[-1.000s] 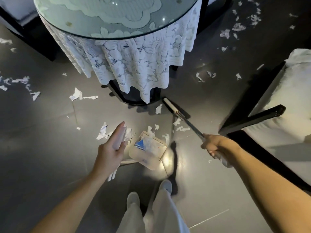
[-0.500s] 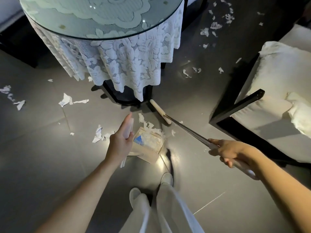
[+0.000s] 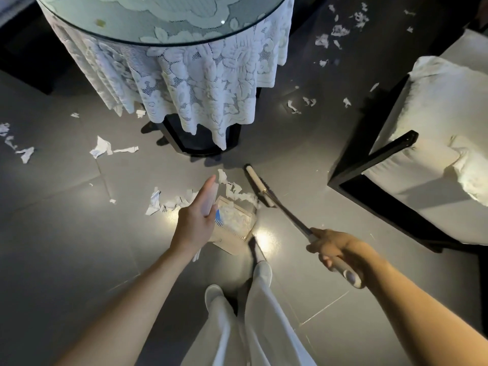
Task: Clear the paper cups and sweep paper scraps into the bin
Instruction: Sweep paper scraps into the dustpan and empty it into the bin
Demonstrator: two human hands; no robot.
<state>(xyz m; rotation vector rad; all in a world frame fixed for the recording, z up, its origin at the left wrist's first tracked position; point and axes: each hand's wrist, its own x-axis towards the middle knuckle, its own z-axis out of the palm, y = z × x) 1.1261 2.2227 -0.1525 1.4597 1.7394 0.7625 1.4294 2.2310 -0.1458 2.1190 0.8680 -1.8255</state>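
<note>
Now the left hand (image 3: pixel 194 228) has its grip wrapped round the pale upright handle (image 3: pixel 208 199) of the beige plastic dustpan (image 3: pixel 235 223), which sits flat on the grey tiled floor (image 3: pixel 79 233) just ahead of the person's white shoes. The right hand's (image 3: pixel 332 247) grip is curled tight round the upper end of the long-handled broom (image 3: pixel 293 220). Its cream head (image 3: pixel 258 184) rests on the floor just beside the pan's far right corner. Compared with a second ago, the head has drawn in closer to the pan. The white torn paper scraps (image 3: pixel 237 194) that then lay loose on the broom's near side are now bunched against the pan's mouth, and more of them lie heaped inside the pan. Other scraps are still scattered to the left and far right. The round glass-topped counter (image 3: pixel 184 40), draped in white lace, stands beyond the pan, and a black-framed chair (image 3: pixel 369 159) with white cushions is on the right.
</note>
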